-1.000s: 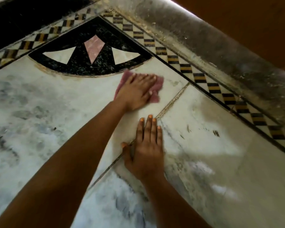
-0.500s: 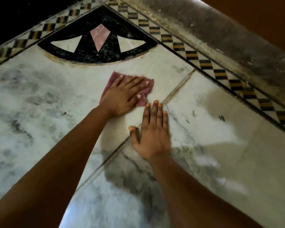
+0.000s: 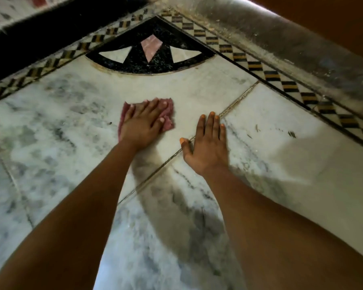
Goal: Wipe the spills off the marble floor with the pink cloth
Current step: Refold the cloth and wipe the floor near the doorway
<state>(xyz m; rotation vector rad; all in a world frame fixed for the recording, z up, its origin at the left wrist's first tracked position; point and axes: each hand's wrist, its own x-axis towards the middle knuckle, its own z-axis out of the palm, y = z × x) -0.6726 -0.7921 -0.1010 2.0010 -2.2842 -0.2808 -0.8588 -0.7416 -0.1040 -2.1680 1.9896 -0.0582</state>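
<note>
The pink cloth (image 3: 168, 114) lies flat on the white marble floor (image 3: 208, 97), a short way below the black corner inlay. My left hand (image 3: 142, 124) presses down on it with fingers spread, covering most of it. My right hand (image 3: 208, 143) rests palm-down and flat on the floor to the right of the cloth, across a grout line (image 3: 237, 103), holding nothing. Grey smudges (image 3: 57, 132) mottle the marble to the left, and small dark specks (image 3: 291, 134) sit to the right.
A black inlay with a pink diamond (image 3: 150, 48) fills the floor corner. A checkered yellow-and-black border (image 3: 268, 75) runs along both edges. A grey dusty raised step (image 3: 291, 45) rises at the right. A dark strip (image 3: 46, 32) lies at the upper left.
My left hand has dragged the pink cloth down and to the left, away from the black inlay. My right hand has stayed flat on the floor by the grout line.
</note>
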